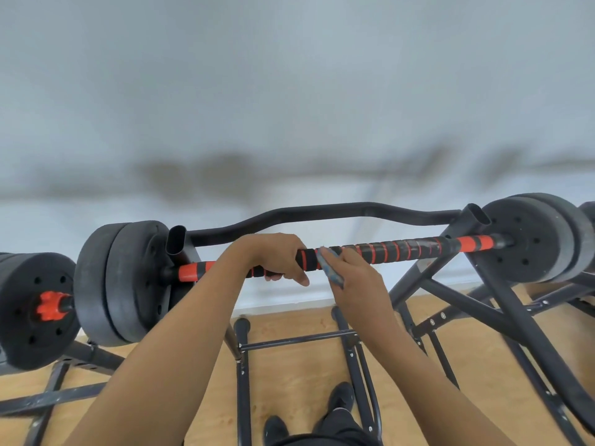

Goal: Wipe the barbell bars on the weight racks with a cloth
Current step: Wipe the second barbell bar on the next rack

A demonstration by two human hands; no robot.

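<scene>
A barbell bar [402, 249] with black and orange grip wrap lies across a black weight rack [450, 278], with black plates on its left end [125, 281] and right end [528, 239]. My left hand [273, 255] grips the bar near its middle, fingers curled over the top. Just to its right, my right hand [357, 278] holds a small blue-grey cloth [330, 267] against the bar. Part of the cloth is hidden under my fingers.
A second barbell's plates and orange collar [48, 305] sit at far left. A curved black crossbar [322, 210] runs behind the bar near the white wall. Rack legs and braces [299, 339] spread over the wooden floor, where my black shoes [338, 397] stand.
</scene>
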